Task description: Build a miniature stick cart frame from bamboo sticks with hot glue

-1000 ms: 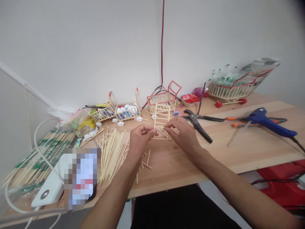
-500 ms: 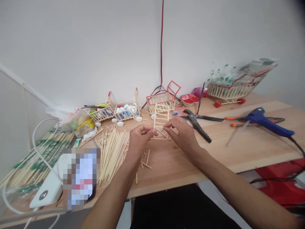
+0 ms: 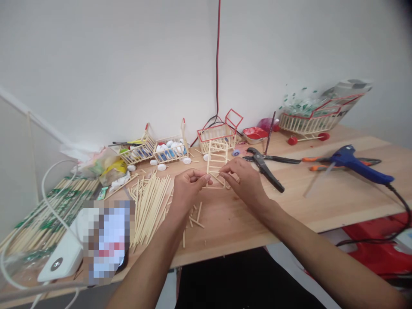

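Upright between my hands is a small frame of pale wooden sticks [image 3: 218,161], with several crossbars like a ladder. My left hand [image 3: 189,185] pinches its lower left side between thumb and fingertips. On the other side my right hand [image 3: 242,177] is closed in a pinch at the frame's lower right edge; what exactly lies between those fingertips is too small to tell. A diagonal stick shows near the frame's bottom, between both hands. Just behind it stands a stick-built cart with a red-painted rim [image 3: 206,136].
Left of my arms lie loose sticks [image 3: 151,210], bagged sticks [image 3: 61,201], a white power bank [image 3: 64,257] and a blurred-out phone [image 3: 111,242]. Two small carts [image 3: 170,150] stand behind. Rightward are black-handled cutters [image 3: 265,169], red paint [image 3: 254,133], a blue glue gun [image 3: 357,165] and a larger cart [image 3: 307,124].
The view has shifted very slightly. Both hands keep their grip around the stick frame, with almost no visible movement.
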{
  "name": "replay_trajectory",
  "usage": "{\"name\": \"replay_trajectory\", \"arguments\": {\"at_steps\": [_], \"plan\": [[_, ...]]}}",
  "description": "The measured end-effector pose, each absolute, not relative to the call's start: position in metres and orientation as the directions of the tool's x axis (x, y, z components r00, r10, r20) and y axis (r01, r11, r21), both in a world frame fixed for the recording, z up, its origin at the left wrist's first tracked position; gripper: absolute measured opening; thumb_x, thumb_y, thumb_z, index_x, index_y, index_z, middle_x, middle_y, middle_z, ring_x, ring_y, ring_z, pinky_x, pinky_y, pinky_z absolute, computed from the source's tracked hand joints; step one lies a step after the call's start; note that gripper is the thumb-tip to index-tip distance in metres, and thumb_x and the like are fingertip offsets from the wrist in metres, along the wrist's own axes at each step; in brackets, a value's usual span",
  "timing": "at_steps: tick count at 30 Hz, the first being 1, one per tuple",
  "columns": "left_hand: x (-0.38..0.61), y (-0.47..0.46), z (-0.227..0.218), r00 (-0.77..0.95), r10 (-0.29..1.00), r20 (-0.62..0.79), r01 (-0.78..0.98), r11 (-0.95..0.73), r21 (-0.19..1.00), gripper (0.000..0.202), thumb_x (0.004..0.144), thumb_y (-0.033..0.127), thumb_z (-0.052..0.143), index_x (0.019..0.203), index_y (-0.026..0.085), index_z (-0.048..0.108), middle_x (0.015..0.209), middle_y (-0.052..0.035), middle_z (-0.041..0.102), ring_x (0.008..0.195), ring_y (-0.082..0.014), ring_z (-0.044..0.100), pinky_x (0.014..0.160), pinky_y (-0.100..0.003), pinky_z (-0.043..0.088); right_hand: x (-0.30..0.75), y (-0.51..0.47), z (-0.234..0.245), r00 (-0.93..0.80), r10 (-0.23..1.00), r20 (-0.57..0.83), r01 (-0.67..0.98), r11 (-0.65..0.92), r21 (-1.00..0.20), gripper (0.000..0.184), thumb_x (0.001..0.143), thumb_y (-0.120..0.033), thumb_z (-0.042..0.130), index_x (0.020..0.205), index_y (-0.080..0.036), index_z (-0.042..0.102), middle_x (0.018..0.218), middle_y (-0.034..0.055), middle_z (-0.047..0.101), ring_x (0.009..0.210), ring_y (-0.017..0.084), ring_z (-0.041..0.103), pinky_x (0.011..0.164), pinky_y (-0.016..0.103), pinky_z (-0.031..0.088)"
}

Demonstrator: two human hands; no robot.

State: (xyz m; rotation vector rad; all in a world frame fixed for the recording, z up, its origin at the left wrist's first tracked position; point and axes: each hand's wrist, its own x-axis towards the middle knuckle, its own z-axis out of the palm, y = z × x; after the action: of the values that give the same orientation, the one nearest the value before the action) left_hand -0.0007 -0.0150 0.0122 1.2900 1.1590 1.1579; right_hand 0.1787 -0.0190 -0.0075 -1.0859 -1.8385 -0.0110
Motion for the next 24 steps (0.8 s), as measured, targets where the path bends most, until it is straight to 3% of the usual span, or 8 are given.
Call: {"name": "replay_trajectory", "arguments": {"at_steps": [24], "plan": [[0.0001,-0.0151,0.0118,0.067,0.998,-0.006,-0.002,0.006,1.0,0.029,0.061,0.038,0.081,0.07,0.015,0.066,0.066,-0.0033,0.071,0.057,-0.0104,0.057,0.058,-0.022,0.04,0.1795,-0.0149,-0.0132,-0.154,0.67,0.726,0.703,0.591,-0.396,0.005,0.089,-0.023,0.059,0.086,-0.021,0.063,0.085,0.0052,0.064,0.085,0.021,0.056,0.078,0.036,0.041]]}}
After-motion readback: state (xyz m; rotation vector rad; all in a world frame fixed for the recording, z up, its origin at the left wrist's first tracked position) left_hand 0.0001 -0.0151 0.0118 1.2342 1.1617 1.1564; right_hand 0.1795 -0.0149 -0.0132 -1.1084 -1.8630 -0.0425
